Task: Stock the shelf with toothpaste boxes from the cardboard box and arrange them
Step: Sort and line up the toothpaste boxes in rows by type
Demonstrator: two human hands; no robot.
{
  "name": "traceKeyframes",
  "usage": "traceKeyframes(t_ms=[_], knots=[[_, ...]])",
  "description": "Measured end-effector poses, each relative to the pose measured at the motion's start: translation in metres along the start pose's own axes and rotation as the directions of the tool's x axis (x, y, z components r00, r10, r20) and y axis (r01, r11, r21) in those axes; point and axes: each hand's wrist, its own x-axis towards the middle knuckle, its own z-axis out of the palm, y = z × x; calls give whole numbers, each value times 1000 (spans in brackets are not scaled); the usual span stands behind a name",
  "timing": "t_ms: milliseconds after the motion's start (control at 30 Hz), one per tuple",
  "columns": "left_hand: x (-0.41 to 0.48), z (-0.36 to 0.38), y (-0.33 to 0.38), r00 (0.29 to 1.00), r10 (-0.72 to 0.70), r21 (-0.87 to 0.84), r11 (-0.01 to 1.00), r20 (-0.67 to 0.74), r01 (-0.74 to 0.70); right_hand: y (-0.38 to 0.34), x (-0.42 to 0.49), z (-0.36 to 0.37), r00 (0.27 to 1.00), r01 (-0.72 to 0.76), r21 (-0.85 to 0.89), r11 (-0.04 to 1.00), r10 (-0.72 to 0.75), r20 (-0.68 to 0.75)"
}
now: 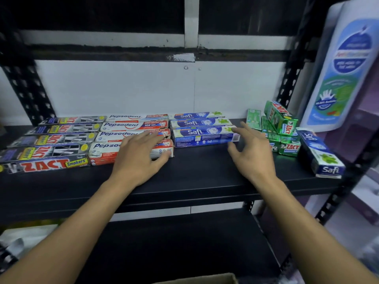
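Resting flat on front Pepsodent box [102, 152]: left hand [139, 156], fingers straight, thumb at box's front face. Right hand [252, 152] spread wide, empty, by right end of front Safi box [205, 136]; contact unclear. Rows lie on black shelf [194, 171]: Zact Smokers boxes [51, 144] left, green Zact boxes [281, 128] heaped right. Cardboard box [205, 278] rim at bottom edge.

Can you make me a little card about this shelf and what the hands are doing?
shelf: black, boxes lying flat in rows
left row: Zact Smokers' boxes
middle row: four Pepsodent boxes
next row: three Safi boxes
right end: untidy green Zact boxes, loose Safi box beside them
left hand: resting on the front Pepsodent boxes
right hand: fingers spread by the front Safi box's right end
bottom edge: cardboard box corner
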Motion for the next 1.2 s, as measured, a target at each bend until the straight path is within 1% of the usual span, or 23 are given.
traceKeyframes(t_ms=[67,133,233,300,333,400,467,533,567,667,733,800,900,1033,1133,1200], knots=[[1,-3,7,998,61,-2,998,-20,-61,8,-13,-27,995,22,-68,997,-28,-96],[6,-4,23,991,132,-15,991,-11,-132,22,-22,-54,981,8,-154,988,-37,-188],[17,-3,62,969,246,-103,965,23,-242,51,-33,-86,959,-99,-255,962,24,-283],[22,0,91,946,319,-146,940,58,-308,70,-39,-99,945,-213,-323,922,111,-306],[23,4,104,938,337,-180,931,82,-318,77,-42,-104,942,-263,-348,900,160,-296],[25,17,125,935,323,-291,918,148,-270,90,-48,-109,939,-322,-353,878,250,-235],[25,33,138,922,290,-360,914,256,-187,97,-57,-110,936,-345,-305,887,302,-180],[27,43,142,893,279,-327,931,353,-161,98,-65,-113,912,-398,-212,892,361,-194],[28,45,141,885,274,-322,934,375,-153,98,-68,-115,896,-428,-158,890,394,-206],[28,42,137,875,268,-363,925,403,-116,95,-71,-123,848,-481,7,876,468,-249],[26,39,137,874,272,-369,922,404,-116,92,-73,-127,806,-496,101,863,500,-315],[26,37,139,875,260,-362,926,408,-106,90,-77,-129,771,-489,153,859,508,-385],[25,37,139,878,258,-368,924,403,-102,86,-83,-131,737,-470,198,860,506,-449],[24,38,138,881,257,-371,923,397,-103,76,-85,-137,733,-367,278,888,460,-500],[24,38,138,886,250,-371,923,390,-97,64,-85,-142,763,-276,350,895,426,-487],[23,38,138,908,236,-362,927,345,-103,55,-85,-144,788,-221,393,893,400,-467]])
